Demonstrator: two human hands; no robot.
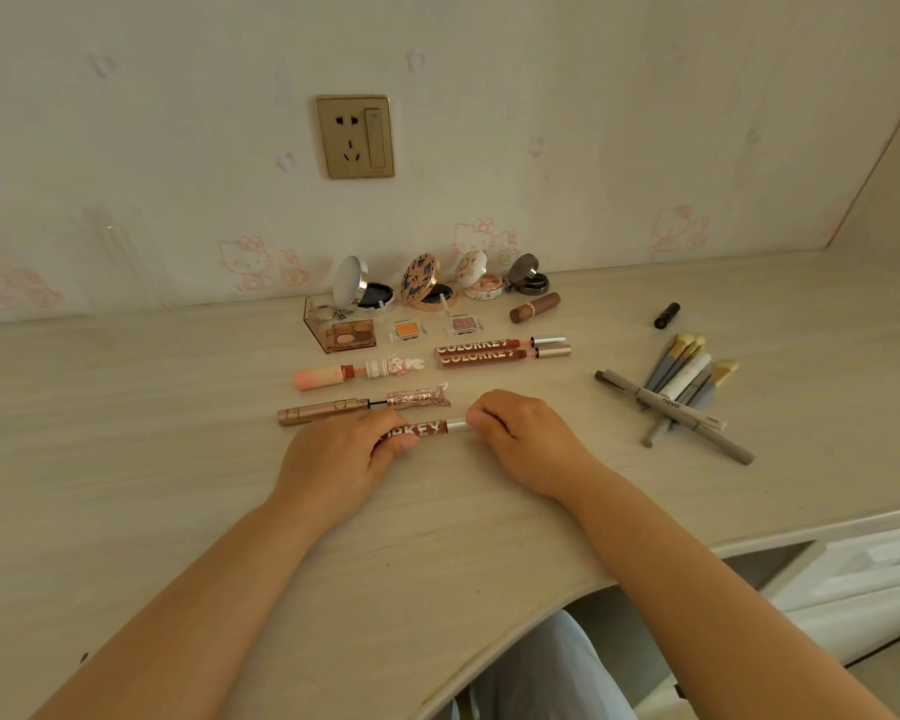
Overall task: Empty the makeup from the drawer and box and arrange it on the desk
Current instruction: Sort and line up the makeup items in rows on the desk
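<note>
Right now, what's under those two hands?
A Colorkey lip gloss tube lying on the desk. The left hand covers its base and the first letters; the right hand hides its silver cap's end.

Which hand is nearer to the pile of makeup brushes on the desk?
The right hand. It grips the silver cap end of the lip gloss tube, with the makeup brushes further to its right. The left hand holds the tube's other end, farther from the brushes.

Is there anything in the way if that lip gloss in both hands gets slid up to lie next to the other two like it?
Partly. The lip gloss is gripped by the left hand and right hand. Straight behind it lies the butterfly-capped tube, partly in its way to the two matching glosses. Bare desk lies just below those.
</note>
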